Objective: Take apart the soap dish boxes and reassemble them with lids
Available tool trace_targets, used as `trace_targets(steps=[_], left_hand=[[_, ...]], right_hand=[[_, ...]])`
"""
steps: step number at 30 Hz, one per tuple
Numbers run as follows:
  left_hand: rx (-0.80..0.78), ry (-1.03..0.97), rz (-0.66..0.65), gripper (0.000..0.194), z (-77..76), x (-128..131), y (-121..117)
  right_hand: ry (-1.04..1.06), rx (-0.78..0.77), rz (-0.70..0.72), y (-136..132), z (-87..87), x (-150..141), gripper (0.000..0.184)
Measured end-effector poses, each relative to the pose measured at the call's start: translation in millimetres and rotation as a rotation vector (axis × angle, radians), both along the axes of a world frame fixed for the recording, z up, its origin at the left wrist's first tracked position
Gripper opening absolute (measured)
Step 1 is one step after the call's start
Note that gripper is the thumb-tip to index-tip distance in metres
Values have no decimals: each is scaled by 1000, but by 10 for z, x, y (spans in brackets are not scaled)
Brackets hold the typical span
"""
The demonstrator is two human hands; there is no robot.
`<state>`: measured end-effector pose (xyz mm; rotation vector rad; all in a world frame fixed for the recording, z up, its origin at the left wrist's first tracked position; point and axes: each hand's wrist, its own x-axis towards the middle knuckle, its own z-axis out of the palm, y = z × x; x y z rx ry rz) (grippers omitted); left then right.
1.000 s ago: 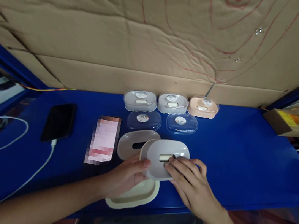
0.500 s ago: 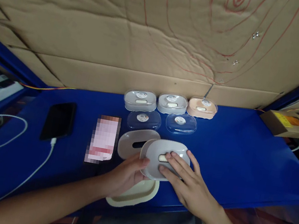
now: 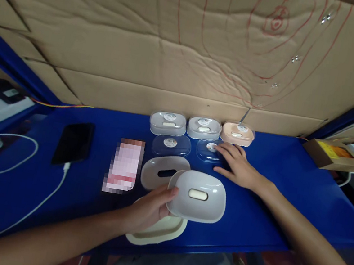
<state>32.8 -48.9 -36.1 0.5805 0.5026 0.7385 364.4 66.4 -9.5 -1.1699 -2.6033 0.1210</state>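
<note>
In my left hand [image 3: 153, 208] is a grey oval soap dish [image 3: 181, 204] with a cream plug in its central slot, gripped by its left rim. My right hand [image 3: 238, 165] reaches over a clear plastic lid [image 3: 205, 155] with a round sticker. Its fingers are apart and stretched across the lid's right end; whether they touch it I cannot tell. Left of that lid lies a second clear lid [image 3: 170, 148]. A grey tray with an open slot [image 3: 151, 174] rests behind my left hand, and a cream base [image 3: 162, 235] lies partly hidden beneath it.
Along the back stand two grey lidded soap dishes [image 3: 167, 128] [image 3: 203, 133] and a peach one [image 3: 237, 138]. A black phone [image 3: 74, 144] on a white cable and a blurred pink item [image 3: 123, 166] lie left. At right is an open cardboard box [image 3: 327, 155].
My right hand has left the grey soap dish and moved back to the clear lid on the right. The left hand still holds the dish, whose cream plug now shows fully.
</note>
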Motion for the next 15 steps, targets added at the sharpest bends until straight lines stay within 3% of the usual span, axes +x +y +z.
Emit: trace_targets(steps=[5, 12, 15], left_hand=[[10, 62, 32, 59, 50, -23, 1], [28, 65, -3, 56, 181, 6, 43], [22, 33, -6, 57, 199, 33, 53]], right_hand=[[128, -13, 4, 71, -129, 45, 62], [572, 21, -89, -295, 26, -156, 59], [594, 2, -1, -527, 106, -313, 55]])
